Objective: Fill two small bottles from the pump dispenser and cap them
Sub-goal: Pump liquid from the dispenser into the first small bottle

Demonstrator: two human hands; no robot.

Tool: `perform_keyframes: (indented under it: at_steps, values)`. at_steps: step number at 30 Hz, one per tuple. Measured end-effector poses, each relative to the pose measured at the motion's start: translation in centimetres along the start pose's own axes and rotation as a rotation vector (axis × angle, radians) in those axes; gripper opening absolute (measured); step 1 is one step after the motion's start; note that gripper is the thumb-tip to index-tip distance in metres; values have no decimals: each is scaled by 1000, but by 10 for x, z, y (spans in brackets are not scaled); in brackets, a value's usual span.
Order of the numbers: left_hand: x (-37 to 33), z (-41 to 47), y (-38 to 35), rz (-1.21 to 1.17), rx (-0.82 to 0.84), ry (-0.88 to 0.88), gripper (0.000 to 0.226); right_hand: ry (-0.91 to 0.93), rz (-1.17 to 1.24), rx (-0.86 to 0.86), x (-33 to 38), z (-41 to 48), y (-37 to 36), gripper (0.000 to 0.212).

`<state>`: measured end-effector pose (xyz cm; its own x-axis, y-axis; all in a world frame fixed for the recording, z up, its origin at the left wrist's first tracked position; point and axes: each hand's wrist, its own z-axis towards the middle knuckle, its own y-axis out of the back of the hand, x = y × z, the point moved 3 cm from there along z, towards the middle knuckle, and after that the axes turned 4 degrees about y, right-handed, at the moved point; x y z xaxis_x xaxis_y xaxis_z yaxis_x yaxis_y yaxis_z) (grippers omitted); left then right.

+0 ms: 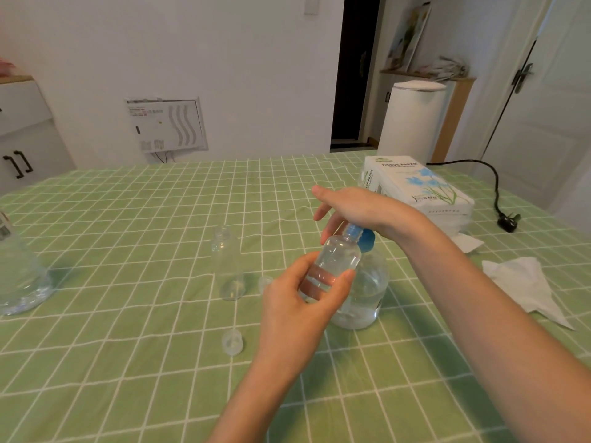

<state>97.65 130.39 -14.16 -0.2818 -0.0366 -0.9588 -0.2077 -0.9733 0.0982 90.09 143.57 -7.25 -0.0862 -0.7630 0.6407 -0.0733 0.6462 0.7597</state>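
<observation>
On the green checked bench [128,219], the left hand [297,302] grips a small bottle [335,260], tilted with its mouth at the blue spout of the pump dispenser [367,292]. The right hand [358,209], fingers loosely extended, presses on the dispenser's top. The second bottle [227,266] stands uncapped further left, with two caps [232,342] lying near it.

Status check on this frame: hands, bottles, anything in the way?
Hands: left hand grips tilted small bottle at pump dispenser nozzle; right hand flat on pump head. Second bottle stands uncapped, loose cap nearby. Nothing blocking.
</observation>
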Motion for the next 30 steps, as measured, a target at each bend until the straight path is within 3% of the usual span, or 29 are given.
perform_keyframes:
  at_steps: [16, 30]
  values:
    - [1, 1, -1, -16, -15, -23, 37, 84, 355, -139, 6, -5, 10, 24]
    - [10, 2, -2, 14, -68, 11, 42, 101, 402, -125, -7, -23, 14, 22]
